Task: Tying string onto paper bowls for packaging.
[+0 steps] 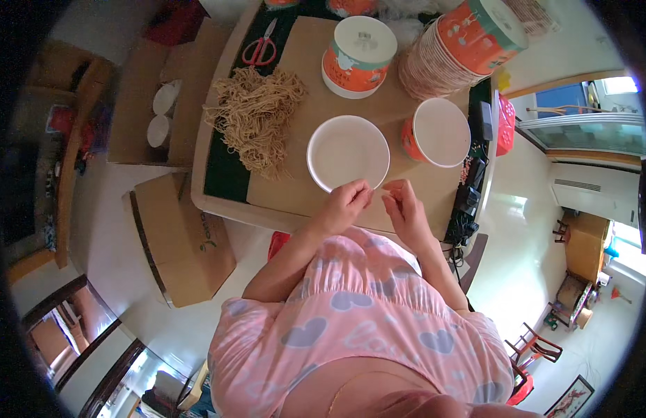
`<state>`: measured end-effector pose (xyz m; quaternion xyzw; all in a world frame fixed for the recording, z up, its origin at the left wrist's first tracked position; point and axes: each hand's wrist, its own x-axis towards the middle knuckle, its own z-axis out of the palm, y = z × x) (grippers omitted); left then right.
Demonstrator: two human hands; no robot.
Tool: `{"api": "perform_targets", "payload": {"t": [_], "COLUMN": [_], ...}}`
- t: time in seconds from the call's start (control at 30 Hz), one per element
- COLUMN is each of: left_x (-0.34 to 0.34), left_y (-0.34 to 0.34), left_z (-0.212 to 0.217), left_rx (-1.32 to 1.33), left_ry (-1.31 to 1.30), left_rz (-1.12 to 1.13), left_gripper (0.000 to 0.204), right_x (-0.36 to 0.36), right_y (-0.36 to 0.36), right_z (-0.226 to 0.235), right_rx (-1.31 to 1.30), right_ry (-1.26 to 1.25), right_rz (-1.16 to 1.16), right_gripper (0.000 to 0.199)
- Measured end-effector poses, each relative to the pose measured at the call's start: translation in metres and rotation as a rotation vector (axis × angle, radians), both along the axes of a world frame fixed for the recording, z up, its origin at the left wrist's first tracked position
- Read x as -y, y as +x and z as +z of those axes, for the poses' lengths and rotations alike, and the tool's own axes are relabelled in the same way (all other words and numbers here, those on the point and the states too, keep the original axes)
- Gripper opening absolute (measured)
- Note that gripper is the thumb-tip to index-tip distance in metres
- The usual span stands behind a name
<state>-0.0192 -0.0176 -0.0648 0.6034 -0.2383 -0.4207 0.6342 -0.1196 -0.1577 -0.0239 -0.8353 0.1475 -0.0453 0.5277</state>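
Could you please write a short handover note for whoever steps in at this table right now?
Left hand and right hand: both pinch something small at the near rim of the white lid; what it is, I cannot tell.
Open paper bowl stands right of the lid; lidded bowl and bowl stack behind; noodles and scissors to the left.
Done: one bowl lidded.
Left: open bowl looks empty, noodles still piled.

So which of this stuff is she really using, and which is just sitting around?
In use:
left hand and right hand, fingers pinching something small, too small to tell
white bowl, just beyond them
noodles
open cup

Lying about:
scissors
lidded cup
cup stack
boxes on the floor
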Motion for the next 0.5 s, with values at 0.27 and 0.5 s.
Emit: {"api": "perform_targets", "payload": {"t": [0.27, 0.5], "left_x": [-0.006, -0.011], "left_y": [-0.003, -0.009], "left_z": [0.015, 0.008], "left_rx": [-0.303, -0.172], "left_ry": [-0.12, -0.125], "left_rz": [0.03, 0.093], "left_gripper": [0.018, 0.018], "right_x": [-0.005, -0.015], "right_y": [-0.002, -0.001], "right_z": [0.01, 0.016], "right_rx": [-0.011, -0.095], "right_ry": [0.565, 0.162], "right_rz": [0.033, 0.162], "right_gripper": [0.062, 0.067]}}
